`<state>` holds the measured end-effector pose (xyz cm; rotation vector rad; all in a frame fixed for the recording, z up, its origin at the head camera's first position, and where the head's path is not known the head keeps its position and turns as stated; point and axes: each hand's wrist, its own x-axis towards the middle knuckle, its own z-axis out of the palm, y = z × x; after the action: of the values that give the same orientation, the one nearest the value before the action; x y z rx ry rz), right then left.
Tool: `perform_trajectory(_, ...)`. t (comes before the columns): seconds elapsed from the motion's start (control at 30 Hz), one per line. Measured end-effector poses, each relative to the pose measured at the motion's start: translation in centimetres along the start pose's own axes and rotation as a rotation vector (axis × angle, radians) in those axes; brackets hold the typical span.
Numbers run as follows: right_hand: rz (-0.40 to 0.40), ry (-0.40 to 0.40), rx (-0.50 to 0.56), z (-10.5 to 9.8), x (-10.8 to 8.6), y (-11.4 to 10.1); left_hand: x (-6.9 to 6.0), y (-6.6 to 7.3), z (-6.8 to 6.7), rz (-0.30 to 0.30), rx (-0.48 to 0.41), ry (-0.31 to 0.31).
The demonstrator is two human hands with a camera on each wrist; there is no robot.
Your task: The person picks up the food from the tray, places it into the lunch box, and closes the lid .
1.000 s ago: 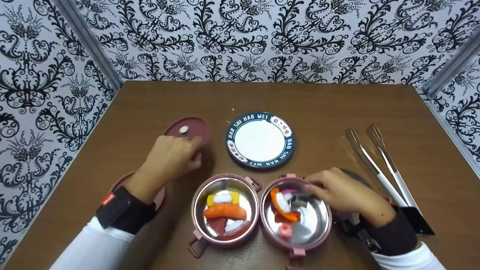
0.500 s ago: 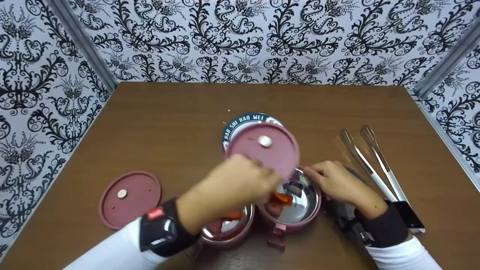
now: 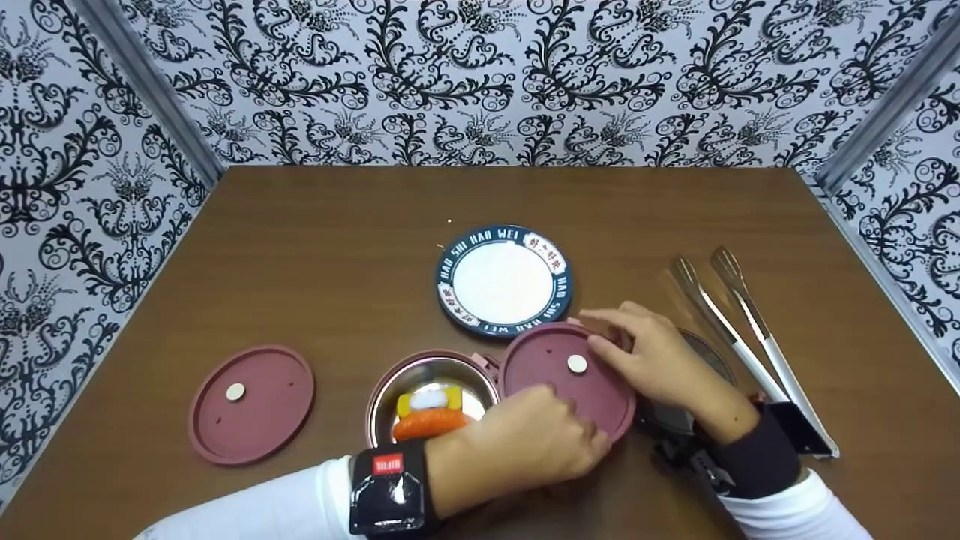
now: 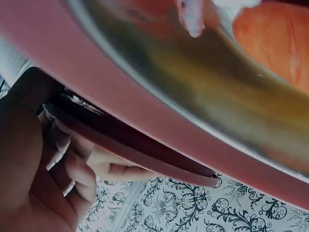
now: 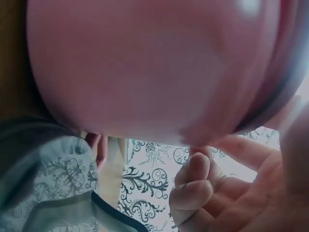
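Observation:
In the head view a pink lid (image 3: 540, 364) with a white knob lies over the right-hand pot, hiding its inside. The left hand (image 3: 525, 442) grips the lid's near edge; the left wrist view shows that hand (image 4: 48, 179) on the lid (image 4: 140, 157), whose rim stands a little apart from a pot wall. At the lid's upper right edge is the right hand (image 3: 660, 360), thumb by the rim and index finger extended past it. In the right wrist view its fingers (image 5: 193, 193) bend loosely beside the pink pot (image 5: 145, 72).
An uncovered pot (image 3: 381, 382) with an orange piece (image 3: 429, 424) and a yellow piece (image 3: 451, 397) stands left of the covered one. A second lid (image 3: 262, 420) lies far left, a plate (image 3: 502, 281) behind, and tongs (image 3: 769, 349) with a dark round item (image 3: 705, 349) at right.
The left hand has carried the lid rightward from above the table and lowered it onto the right-hand pot. The right hand's fingers have spread from the pot's rim.

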<state>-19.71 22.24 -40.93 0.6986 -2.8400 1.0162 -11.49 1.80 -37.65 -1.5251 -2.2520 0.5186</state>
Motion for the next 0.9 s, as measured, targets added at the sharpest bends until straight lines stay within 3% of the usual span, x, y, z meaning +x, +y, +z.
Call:
perform_trajectory(0.23,-0.018,0.018,-0.031,0.8,-0.2,0.2,0.0,0.1,-0.1,-0.053,-0.034,-0.085)
perform_trajectory(0.37,-0.023,0.036,-0.053,0.9,-0.1,0.2,-0.4,-0.7,-0.4,-0.083,-0.096,-0.138)
perform_trajectory(0.5,-0.040,0.050,-0.091,1.0,0.1,-0.1,-1.2,-2.9,-0.2,-0.173,-0.270,-0.208)
perform_trajectory(0.7,-0.092,-0.044,-0.095,1.4,-0.6,-1.0,-2.7,-6.2,1.4,-0.368,-0.700,-0.377)
perform_trajectory(0.8,-0.120,-0.127,-0.101,1.8,-1.0,-1.4,-3.0,-6.9,2.1,-0.399,-0.831,-0.458)
perform_trajectory(0.9,-0.130,-0.185,-0.155,2.2,-1.5,-1.7,-3.1,-7.2,2.4,-0.397,-0.876,-0.485)
